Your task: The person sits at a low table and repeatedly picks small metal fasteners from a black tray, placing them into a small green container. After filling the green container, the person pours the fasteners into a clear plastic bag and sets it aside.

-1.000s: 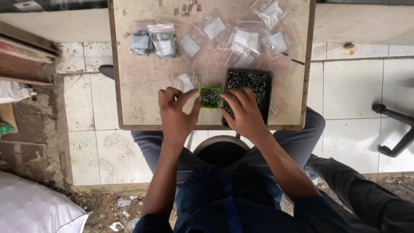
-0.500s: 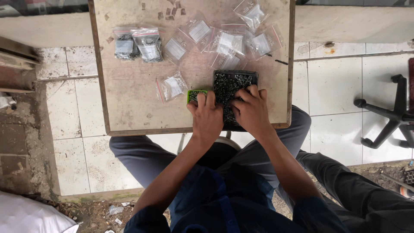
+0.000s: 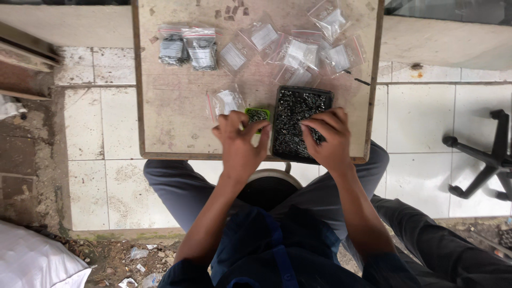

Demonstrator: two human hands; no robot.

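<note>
Left hand (image 3: 240, 144) hides most of green tray (image 3: 257, 113); parts in black tray (image 3: 295, 125) too small to ID.

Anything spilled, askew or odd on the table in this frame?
Nothing looks spilled. The small dark parts stay inside the black tray and the little green tub. The clear bags lie in a loose, overlapping heap at the far side, untidy but intact. A small dark piece lies alone near the table's right edge.

A worn wooden table (image 3: 160, 122) stood on a pale tiled floor (image 3: 101, 176) in daylight. A black chair base (image 3: 488, 160) lay right. Dirt and litter (image 3: 122, 256) edged the near left, beside a white sack (image 3: 32, 261).
</note>
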